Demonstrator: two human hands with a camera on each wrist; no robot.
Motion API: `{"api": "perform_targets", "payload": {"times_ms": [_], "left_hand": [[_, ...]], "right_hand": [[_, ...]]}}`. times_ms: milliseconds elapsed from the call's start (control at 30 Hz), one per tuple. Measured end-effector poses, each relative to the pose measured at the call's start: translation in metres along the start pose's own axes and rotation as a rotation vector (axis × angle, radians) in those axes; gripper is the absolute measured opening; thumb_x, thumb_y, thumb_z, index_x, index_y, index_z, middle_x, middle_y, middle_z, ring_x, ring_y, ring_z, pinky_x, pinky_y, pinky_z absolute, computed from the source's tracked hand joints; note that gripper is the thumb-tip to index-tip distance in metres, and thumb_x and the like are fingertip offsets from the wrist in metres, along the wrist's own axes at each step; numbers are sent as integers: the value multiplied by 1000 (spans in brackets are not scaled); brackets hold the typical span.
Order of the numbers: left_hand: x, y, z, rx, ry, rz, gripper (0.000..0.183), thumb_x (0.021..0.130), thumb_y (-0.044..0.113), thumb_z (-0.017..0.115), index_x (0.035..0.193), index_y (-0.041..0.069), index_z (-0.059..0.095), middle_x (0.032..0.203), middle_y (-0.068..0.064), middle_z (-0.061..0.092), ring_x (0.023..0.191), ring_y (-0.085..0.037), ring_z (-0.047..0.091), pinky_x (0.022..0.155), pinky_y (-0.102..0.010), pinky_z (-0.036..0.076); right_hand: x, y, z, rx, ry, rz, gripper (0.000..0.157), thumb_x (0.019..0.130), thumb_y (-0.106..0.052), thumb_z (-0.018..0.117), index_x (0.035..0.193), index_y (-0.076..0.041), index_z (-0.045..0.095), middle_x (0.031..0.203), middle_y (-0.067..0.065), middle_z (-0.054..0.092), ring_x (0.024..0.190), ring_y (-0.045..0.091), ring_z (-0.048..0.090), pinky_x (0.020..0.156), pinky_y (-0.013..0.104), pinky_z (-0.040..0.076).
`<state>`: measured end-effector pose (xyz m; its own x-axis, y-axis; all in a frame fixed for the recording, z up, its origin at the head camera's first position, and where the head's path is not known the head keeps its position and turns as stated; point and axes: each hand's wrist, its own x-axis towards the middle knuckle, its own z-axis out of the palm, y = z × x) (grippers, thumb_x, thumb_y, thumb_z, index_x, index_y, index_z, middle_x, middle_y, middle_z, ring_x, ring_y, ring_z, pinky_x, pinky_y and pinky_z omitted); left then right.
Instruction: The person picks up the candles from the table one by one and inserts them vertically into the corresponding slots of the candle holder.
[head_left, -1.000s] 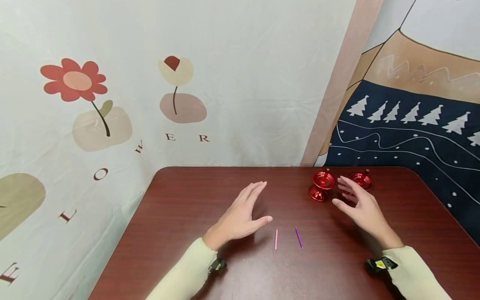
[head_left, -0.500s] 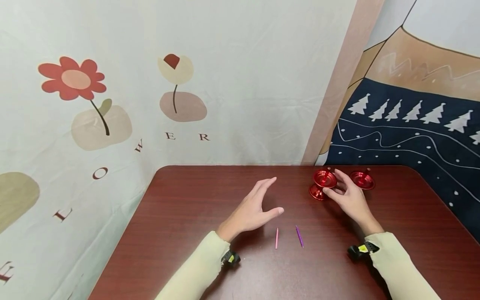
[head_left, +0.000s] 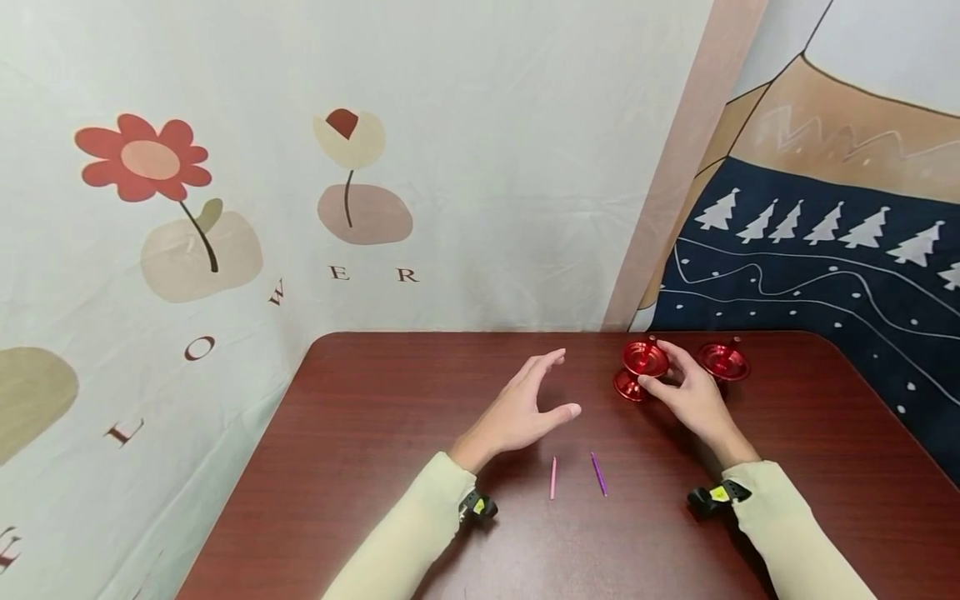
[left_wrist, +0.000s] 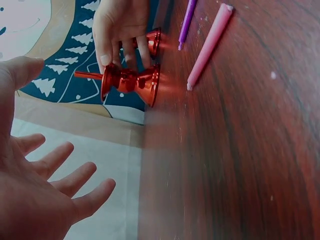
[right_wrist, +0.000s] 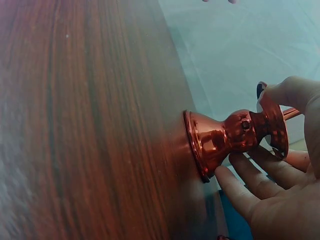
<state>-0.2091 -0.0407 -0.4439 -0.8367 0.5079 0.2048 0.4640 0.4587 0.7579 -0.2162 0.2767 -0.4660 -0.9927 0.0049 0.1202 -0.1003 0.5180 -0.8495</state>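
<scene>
A shiny red metal candle holder point(head_left: 633, 387) stands upright near the back right of the table, with a flared base, a narrow waist, a shallow dish and a spike on top. My right hand point(head_left: 697, 404) grips it from the right; the right wrist view has the thumb at the dish rim of the candle holder point(right_wrist: 212, 140) and the fingers behind its waist. My left hand point(head_left: 513, 412) hovers over the middle of the table, fingers spread and holding nothing. A pink candle point(head_left: 553, 478) and a purple candle point(head_left: 598, 474) lie in front of it.
A second red candle holder point(head_left: 723, 362) stands just right of the held one, partly covered by my right hand. Behind the dark red-brown wooden table point(head_left: 360, 433) hang a pale flower-printed cloth point(head_left: 510, 167) and a navy tree-printed cloth point(head_left: 795, 275).
My right hand has moved left from beside the second holder and taken hold of the first, which has shifted slightly left. My left hand has drifted right. The candles lie still.
</scene>
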Motion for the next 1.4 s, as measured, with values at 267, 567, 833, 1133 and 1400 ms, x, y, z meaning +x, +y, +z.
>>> {"api": "perform_targets", "payload": {"times_ms": [267, 567, 833, 1133, 1400], "left_hand": [[3, -3, 8, -29, 11, 1, 83, 102, 41, 78, 171, 18, 38, 162, -6, 53, 149, -30, 51, 122, -50, 42], [5, -5, 10, -40, 14, 3, 80, 102, 37, 78, 170, 16, 39, 160, -11, 54, 148, -32, 52, 122, -50, 43], [6, -10, 10, -72, 22, 6, 79, 101, 28, 79, 168, 11, 41, 157, -13, 55, 145, -37, 54, 120, -44, 46], [7, -12, 9, -75, 30, -9, 79, 100, 25, 79, 168, 8, 40, 158, -20, 54, 146, -38, 54, 119, -48, 47], [5, -11, 9, -92, 28, -24, 82, 98, 26, 81, 167, 7, 41, 158, -15, 56, 146, -35, 55, 119, -48, 47]], "right_hand": [[-5, 0, 5, -22, -16, -7, 73, 105, -25, 77, 166, -3, 43, 157, 29, 56, 137, 47, 60, 91, 11, 44], [-8, -9, 13, 37, -58, -71, 69, 103, -14, 78, 162, 0, 46, 147, 29, 63, 128, 45, 66, 94, 11, 48], [-10, -13, 25, 70, -105, -127, 66, 101, -10, 80, 159, 0, 50, 140, 26, 68, 123, 41, 68, 95, 20, 55], [-19, -21, 35, 49, -158, -234, 60, 98, -7, 81, 153, -2, 57, 133, 21, 73, 114, 36, 74, 99, 40, 61], [-22, -21, 41, 55, -239, -270, 60, 97, -5, 83, 151, -3, 58, 130, 17, 74, 112, 30, 75, 97, 32, 61]]}}
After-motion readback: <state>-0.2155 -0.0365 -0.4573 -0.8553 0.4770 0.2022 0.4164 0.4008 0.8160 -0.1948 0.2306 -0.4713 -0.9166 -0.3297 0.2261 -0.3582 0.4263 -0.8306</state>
